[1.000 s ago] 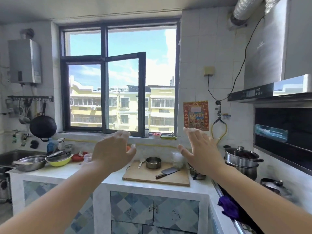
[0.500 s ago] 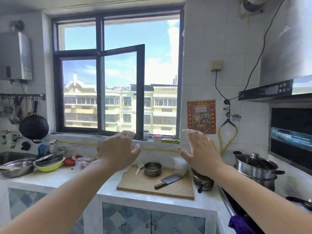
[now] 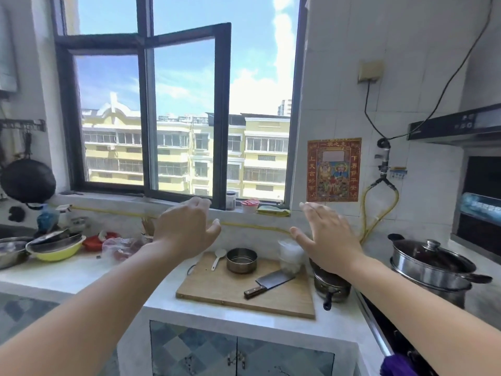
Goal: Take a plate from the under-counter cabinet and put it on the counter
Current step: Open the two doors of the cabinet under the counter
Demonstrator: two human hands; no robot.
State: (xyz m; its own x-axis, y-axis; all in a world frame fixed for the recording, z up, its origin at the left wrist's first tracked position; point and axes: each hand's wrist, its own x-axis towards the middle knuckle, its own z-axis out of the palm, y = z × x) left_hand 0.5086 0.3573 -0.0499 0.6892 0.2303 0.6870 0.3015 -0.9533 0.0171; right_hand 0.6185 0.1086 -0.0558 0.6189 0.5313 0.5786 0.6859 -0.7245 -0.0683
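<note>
White counter [image 3: 81,275] w/ a wooden cutting board [image 3: 244,290] at center; on the board: cleaver [image 3: 268,283], small steel tin [image 3: 241,260], white spoon [image 3: 218,257]. Left side: yellow bowl [image 3: 58,252] holding steel dishes, next to a steel basin [image 3: 10,253], plus red item [image 3: 95,241] & crumpled plastic bag [image 3: 122,245] nearby. Right of board: small dark-handled pot [image 3: 329,289], just beside the board edge.
</note>
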